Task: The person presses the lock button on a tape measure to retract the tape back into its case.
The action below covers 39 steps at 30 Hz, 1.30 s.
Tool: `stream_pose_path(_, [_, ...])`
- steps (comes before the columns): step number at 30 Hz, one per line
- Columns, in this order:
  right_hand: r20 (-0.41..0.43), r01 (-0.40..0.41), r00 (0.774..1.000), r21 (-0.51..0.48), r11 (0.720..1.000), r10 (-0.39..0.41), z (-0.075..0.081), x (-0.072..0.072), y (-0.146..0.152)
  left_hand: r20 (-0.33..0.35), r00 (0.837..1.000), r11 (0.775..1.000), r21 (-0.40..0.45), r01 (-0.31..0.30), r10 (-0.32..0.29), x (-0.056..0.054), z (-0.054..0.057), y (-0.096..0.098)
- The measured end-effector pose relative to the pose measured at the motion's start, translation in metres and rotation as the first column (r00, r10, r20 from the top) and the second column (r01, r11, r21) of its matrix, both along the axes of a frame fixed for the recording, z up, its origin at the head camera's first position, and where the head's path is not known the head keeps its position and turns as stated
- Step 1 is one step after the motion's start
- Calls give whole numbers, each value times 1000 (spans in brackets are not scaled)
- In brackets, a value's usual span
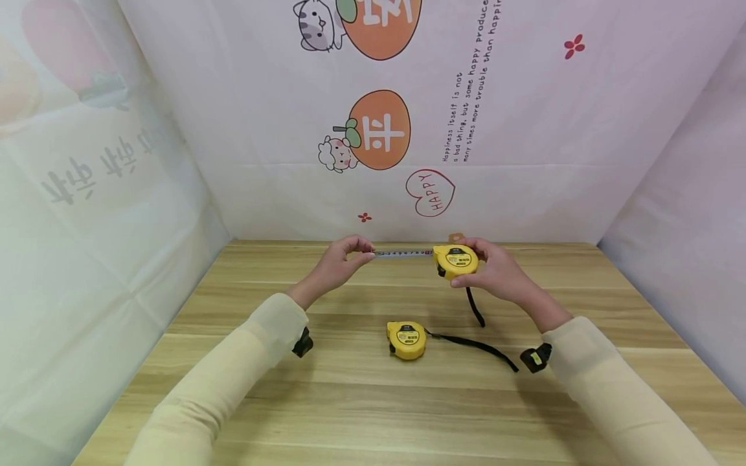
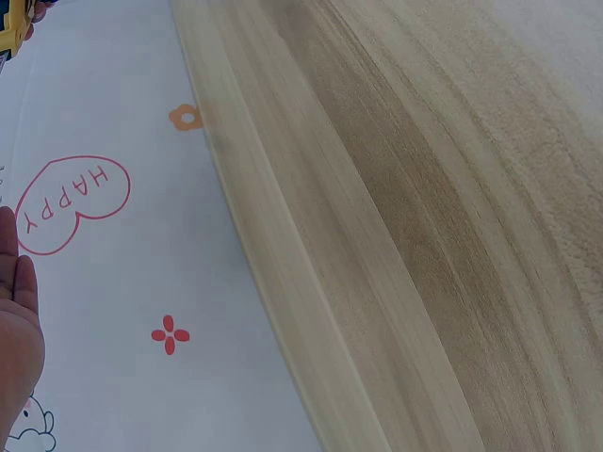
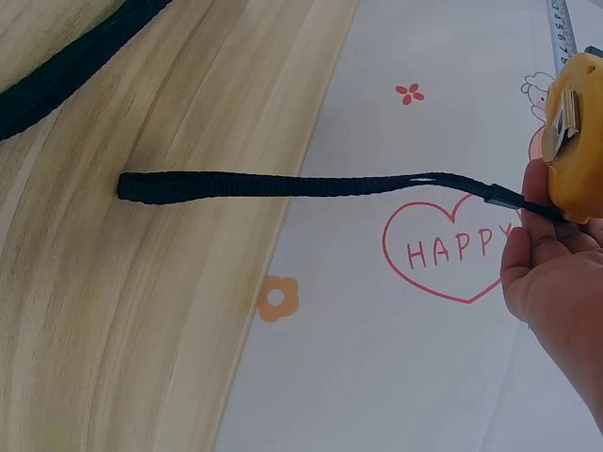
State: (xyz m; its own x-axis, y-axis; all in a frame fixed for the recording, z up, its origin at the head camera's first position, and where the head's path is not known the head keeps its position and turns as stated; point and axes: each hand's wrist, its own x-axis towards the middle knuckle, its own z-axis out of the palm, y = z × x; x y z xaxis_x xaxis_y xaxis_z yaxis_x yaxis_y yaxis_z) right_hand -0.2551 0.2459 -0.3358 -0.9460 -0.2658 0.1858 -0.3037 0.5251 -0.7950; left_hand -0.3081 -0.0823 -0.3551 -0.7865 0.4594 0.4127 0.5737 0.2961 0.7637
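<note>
In the head view my right hand [image 1: 489,268] grips a yellow tape measure [image 1: 457,261] above the far part of the table. A short length of its blade [image 1: 402,253] is drawn out to the left. My left hand [image 1: 344,262] pinches the blade's free end between thumb and fingers. From the case a black wrist strap [image 3: 311,185] hangs loose; the right wrist view also shows the metal belt clip [image 3: 563,127] on its side. A second yellow tape measure [image 1: 406,340] lies on the table between my forearms, its own strap [image 1: 478,345] trailing right.
The wooden table [image 1: 350,414] ends at a printed white cloth backdrop [image 1: 268,188], which also hangs on both sides. Dark wrist cameras sit at both cuffs, the left one [image 1: 302,342] and the right one [image 1: 536,357].
</note>
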Motion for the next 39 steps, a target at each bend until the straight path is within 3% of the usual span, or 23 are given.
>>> stream_pose_path(39, [-22,-13,1000,-6,1000,12,0,-2,-7,-30,999,999,35,36,-35,0,1,9])
